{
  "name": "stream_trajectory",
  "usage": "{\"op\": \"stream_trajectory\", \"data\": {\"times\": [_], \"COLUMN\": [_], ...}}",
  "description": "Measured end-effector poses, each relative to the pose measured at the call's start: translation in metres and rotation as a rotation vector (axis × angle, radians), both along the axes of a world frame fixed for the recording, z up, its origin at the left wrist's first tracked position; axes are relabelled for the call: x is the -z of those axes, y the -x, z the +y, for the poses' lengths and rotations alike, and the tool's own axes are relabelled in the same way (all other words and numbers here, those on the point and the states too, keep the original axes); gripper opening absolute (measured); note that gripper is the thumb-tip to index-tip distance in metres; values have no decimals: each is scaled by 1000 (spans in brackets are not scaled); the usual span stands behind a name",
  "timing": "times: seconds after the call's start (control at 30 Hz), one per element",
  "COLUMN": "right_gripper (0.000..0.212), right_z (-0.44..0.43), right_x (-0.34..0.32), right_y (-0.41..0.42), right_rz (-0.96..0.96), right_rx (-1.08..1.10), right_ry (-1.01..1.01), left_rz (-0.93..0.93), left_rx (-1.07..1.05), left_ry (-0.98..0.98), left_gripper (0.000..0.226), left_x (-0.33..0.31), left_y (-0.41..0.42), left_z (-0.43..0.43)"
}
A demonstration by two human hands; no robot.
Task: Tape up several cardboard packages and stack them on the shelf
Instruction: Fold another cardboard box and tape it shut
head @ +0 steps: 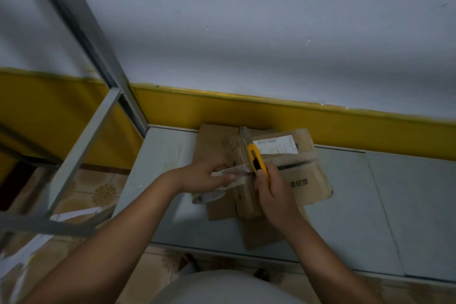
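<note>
A worn cardboard package (306, 175) with a white label and printed characters lies on the grey shelf board (158, 155), on top of flattened cardboard (214, 140). My right hand (274, 187) grips a yellow utility knife (257, 159) with its blade out, pointing away from me at the package's left end. My left hand (209, 176) pinches a strip of tape (237, 171) stretched from the package toward the knife. A tape roll (209, 196) shows partly under my left hand.
The grey shelf board runs to the right along a yellow and white wall (246, 111). A grey metal shelf frame (84, 145) stands at the left. Tiled floor (98, 190) with white papers lies below left.
</note>
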State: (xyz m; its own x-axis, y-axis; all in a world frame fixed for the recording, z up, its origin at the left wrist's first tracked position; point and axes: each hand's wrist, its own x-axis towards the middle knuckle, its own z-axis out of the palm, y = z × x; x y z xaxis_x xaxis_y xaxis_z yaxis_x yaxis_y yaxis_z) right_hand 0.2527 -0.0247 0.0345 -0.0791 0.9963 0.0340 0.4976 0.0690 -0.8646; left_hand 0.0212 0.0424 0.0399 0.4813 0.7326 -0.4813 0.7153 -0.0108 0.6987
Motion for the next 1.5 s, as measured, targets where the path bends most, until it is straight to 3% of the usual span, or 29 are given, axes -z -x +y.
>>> {"op": "stream_trajectory", "data": {"times": [0.27,0.47,0.63,0.73,0.8,0.97,1.13,1.37,1.5], "right_gripper": [24,19,16,13,26,4,32,28,29], "right_z": [-13,-39,-32,-28,-27,-21,-14,-8,-26], "right_x": [-48,-82,-93,-94,-95,-100,-101,-111,-103], "right_y": [1,-5,11,18,22,34,38,35,30], "right_rz": [-40,-376,-559,-649,-690,-728,-771,-768,-828], "right_rx": [-38,-165,-230,-270,-304,-299,-355,-397,-428], "right_ry": [154,374,455,475,480,468,502,575,679], "left_rz": [-130,-98,0,0,-14,-21,36,77,116], "left_rx": [-30,-2,52,56,57,59,84,62,11], "left_ry": [2,-30,-48,-74,-79,-104,-142,-174,-230], "left_gripper": [58,60,25,28,23,28,28,23,36], "left_x": [-2,-4,1,2,1,-5,-16,-21,-14], "left_y": [2,0,-4,-6,-5,-5,-7,-7,-2], "left_z": [9,17,15,14,12,10,6,3,9]}}
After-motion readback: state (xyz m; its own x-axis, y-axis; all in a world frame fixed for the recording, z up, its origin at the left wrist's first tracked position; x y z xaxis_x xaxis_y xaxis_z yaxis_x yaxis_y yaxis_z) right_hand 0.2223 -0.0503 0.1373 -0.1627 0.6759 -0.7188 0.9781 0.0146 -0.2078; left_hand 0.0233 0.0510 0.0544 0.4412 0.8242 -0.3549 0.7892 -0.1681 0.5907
